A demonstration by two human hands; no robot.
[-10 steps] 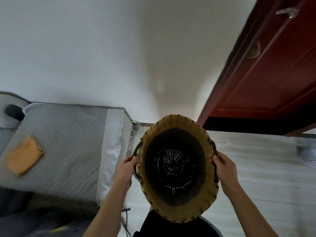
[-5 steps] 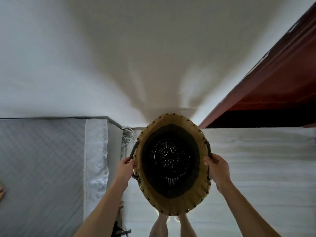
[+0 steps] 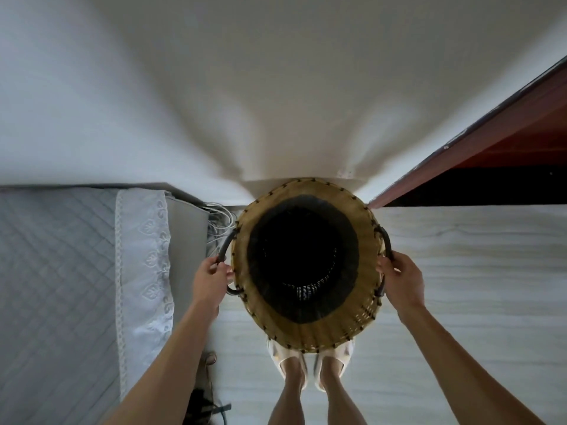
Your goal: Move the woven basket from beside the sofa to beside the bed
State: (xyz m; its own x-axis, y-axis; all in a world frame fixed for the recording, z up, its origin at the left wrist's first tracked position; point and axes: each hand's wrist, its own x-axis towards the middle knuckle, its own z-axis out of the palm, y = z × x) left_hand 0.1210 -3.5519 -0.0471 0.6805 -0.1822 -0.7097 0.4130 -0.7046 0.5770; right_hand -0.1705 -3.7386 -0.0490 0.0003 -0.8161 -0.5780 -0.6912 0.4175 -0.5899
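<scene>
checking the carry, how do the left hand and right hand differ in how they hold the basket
The left hand curls its fingers around the dark left handle, on the bed side. The right hand lies over the right handle and the woven basket rim, on the door side. Both grips are closed, at like height.

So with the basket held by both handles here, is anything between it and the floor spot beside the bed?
Partly. The tan woven basket hangs between bed and door, gripped by left hand and right hand. A tangle of white cables lies by the grey quilted bed corner. The floor under the basket is hidden.
</scene>
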